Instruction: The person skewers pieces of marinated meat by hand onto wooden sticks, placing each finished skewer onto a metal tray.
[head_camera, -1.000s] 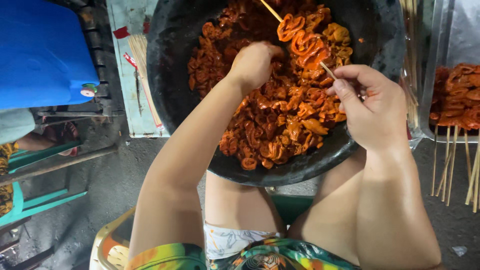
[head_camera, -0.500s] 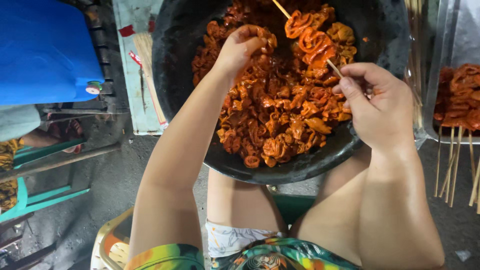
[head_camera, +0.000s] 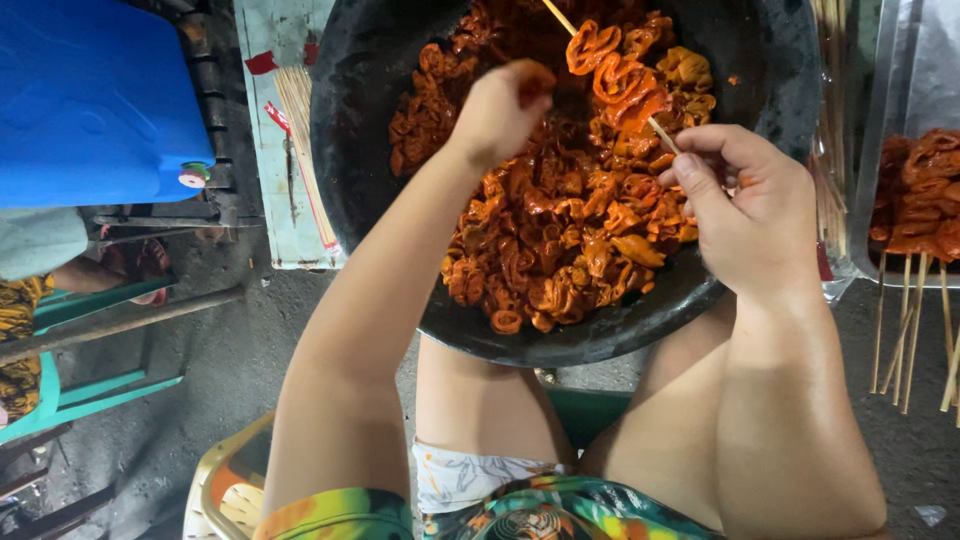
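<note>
A large black basin (head_camera: 350, 150) rests on my knees, filled with orange-red marinated meat pieces (head_camera: 560, 240). My right hand (head_camera: 745, 205) pinches a thin bamboo skewer (head_camera: 660, 130) that slants up to the left, with a few folded meat pieces (head_camera: 615, 70) threaded on it above the basin. My left hand (head_camera: 500, 105) is closed with its fingertips down in the meat near the basin's middle, just left of the skewer. Whether it grips a piece is hidden by the fingers.
A metal tray (head_camera: 880, 120) at the right holds finished meat skewers (head_camera: 920, 200) with sticks pointing toward me. Bare bamboo sticks (head_camera: 305, 140) lie on a pale board left of the basin. A blue plastic container (head_camera: 90, 100) and a green stool (head_camera: 60, 380) stand at left.
My left hand has moved from the near left part of the meat toward the far middle, closer to the skewer. The right hand and skewer have barely shifted.
</note>
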